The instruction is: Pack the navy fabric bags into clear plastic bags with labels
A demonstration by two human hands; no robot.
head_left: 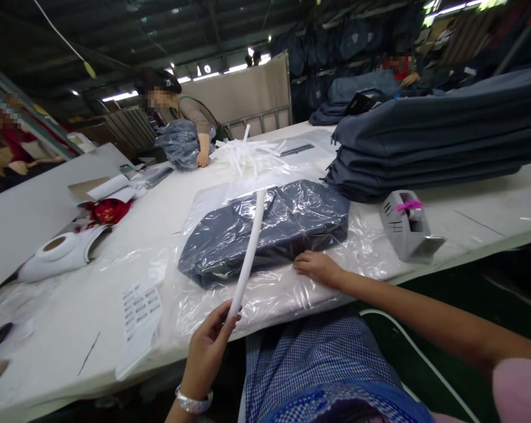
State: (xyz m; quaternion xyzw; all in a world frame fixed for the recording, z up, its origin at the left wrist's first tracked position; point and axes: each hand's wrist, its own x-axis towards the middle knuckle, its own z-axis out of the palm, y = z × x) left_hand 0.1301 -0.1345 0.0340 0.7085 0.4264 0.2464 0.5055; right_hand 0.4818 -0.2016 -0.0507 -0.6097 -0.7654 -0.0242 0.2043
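A white strip (249,249) is pinched at its near end by the left grip (208,349) over the near edge of the table (49,352), while the right grip (316,267), released, is laid flat just beside the near edge of the bagged garment (292,220).

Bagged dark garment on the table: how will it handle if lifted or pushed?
Probably floppy: the bagged garment is folded cloth, so it would likely sag if lifted by one edge. The glossy, wrinkled plastic bag looks slippery and may slide on the table when pushed. Rolling seems unlikely; it lies flat.
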